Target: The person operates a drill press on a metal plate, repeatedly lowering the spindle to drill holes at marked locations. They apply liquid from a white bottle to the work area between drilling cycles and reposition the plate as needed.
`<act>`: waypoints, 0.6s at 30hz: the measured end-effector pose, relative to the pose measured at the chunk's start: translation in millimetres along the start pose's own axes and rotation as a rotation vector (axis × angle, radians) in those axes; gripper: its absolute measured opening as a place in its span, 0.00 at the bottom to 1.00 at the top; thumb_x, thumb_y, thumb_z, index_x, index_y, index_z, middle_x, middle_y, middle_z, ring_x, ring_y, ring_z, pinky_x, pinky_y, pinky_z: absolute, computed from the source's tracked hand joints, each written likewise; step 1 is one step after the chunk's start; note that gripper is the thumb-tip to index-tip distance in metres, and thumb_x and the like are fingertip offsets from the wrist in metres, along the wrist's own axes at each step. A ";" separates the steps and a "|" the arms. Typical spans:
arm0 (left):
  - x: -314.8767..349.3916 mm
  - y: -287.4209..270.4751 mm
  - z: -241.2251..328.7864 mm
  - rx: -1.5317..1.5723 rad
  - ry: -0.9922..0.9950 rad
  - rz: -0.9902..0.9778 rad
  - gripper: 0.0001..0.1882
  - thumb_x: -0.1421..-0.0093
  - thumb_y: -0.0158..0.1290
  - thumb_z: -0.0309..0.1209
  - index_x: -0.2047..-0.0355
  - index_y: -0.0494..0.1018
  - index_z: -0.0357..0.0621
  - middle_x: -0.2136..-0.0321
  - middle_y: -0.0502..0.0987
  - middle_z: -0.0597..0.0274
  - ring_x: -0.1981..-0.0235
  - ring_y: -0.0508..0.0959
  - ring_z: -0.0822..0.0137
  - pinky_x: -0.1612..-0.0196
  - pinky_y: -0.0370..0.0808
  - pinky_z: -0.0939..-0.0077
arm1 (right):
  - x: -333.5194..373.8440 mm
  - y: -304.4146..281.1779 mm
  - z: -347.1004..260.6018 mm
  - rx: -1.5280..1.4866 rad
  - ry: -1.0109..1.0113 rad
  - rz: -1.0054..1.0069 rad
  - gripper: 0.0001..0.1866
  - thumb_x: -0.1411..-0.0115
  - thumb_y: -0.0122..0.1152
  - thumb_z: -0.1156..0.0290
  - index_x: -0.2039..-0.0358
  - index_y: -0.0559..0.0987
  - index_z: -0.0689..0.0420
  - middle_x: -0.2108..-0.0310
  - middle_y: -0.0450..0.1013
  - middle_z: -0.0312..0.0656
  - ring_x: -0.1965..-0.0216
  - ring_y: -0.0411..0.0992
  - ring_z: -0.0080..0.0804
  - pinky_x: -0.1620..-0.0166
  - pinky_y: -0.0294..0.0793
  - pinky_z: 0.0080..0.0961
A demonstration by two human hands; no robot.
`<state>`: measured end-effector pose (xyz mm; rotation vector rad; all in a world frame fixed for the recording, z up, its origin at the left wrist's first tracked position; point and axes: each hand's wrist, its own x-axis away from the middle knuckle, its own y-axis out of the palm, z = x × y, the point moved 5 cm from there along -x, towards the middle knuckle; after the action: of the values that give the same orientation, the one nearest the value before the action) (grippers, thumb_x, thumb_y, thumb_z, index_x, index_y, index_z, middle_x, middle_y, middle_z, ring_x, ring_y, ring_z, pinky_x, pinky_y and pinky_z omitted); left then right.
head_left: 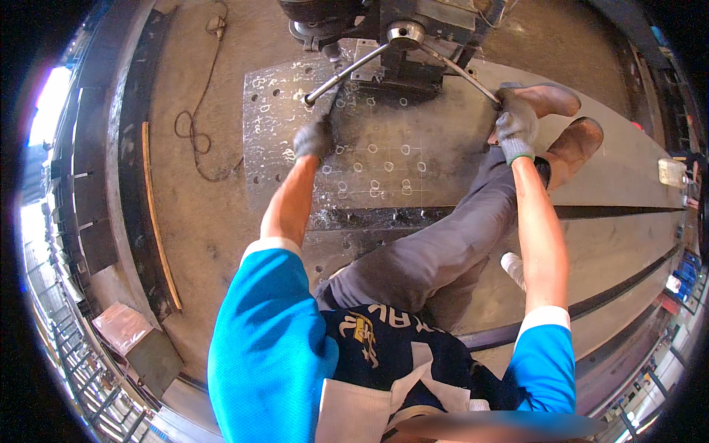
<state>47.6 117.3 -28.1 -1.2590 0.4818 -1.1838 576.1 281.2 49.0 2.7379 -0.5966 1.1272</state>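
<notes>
A drilling machine (384, 55) with a metal hub (405, 34) stands on a flat steel plate (255, 159). Two rod handles slant down from the hub: a left rod (347, 74) and a right rod (461, 71). My right hand (517, 124), in a grey knit glove, is closed round the lower end of the right rod. My left hand (314, 139), also gloved, is closed just below the left rod's end; a dark, blurred shape runs up from it toward the machine, too unclear to name. Chalk circles, marks and drilled holes cover the plate.
My legs (443, 251) stretch across the plate, brown shoes (574, 144) at the right. A cable (198, 136) lies looped on the floor at left, near a long wooden strip (159, 221). A metal box (151, 354) stands lower left. A clear container (672, 172) sits far right.
</notes>
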 end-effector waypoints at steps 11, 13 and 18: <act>42.1 9.9 -45.2 0.073 -0.107 0.026 0.21 0.28 0.43 0.49 0.49 0.77 0.51 0.59 0.81 0.38 0.54 0.80 0.35 0.54 0.75 0.42 | 16.8 16.4 -27.4 -0.648 0.095 -0.549 0.30 0.28 0.49 0.45 0.35 0.65 0.50 0.32 0.61 0.56 0.28 0.57 0.56 0.28 0.52 0.63; 47.5 15.4 -51.2 0.009 0.012 -0.077 0.21 0.28 0.42 0.50 0.48 0.77 0.53 0.59 0.81 0.38 0.54 0.80 0.34 0.55 0.75 0.41 | 9.6 11.3 -16.6 -0.207 0.022 -0.291 0.24 0.28 0.48 0.48 0.41 0.69 0.50 0.41 0.66 0.53 0.38 0.63 0.51 0.36 0.61 0.57; -49.2 16.7 -21.2 -0.042 0.361 0.015 0.22 0.28 0.42 0.50 0.46 0.76 0.53 0.60 0.82 0.39 0.55 0.80 0.35 0.55 0.76 0.42 | 7.9 11.9 -19.6 0.178 -0.210 0.199 0.15 0.30 0.48 0.56 0.56 0.79 0.49 0.66 0.79 0.46 0.62 0.80 0.39 0.54 0.82 0.41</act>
<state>18.2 148.0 -64.7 -1.0766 0.7833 -1.4012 563.6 273.0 68.1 3.0322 -0.8511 0.9795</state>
